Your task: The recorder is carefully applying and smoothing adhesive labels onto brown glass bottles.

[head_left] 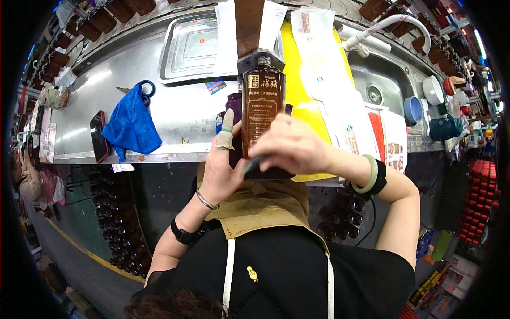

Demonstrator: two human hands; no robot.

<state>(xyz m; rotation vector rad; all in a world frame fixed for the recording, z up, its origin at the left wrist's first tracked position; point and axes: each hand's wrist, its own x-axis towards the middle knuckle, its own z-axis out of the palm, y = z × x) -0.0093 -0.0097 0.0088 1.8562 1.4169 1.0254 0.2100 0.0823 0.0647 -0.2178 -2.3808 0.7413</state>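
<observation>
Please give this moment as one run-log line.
left hand: touching brown rectangular glass bottle | right hand: over bottle's lower end, apparently pinching small dark-greenish piece | crumpled blue cloth: on metal worktop

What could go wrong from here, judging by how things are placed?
The brown, flat-sided glass bottle has its lower end near the front edge of the steel bench, with the left hand and right hand there; a slack hold might let it slip off. The flat black-and-red phone lies at that same edge, so a bump could knock it down. The crumpled blue cloth partly covers blue-handled scissors; grabbing it might drag them along.
</observation>
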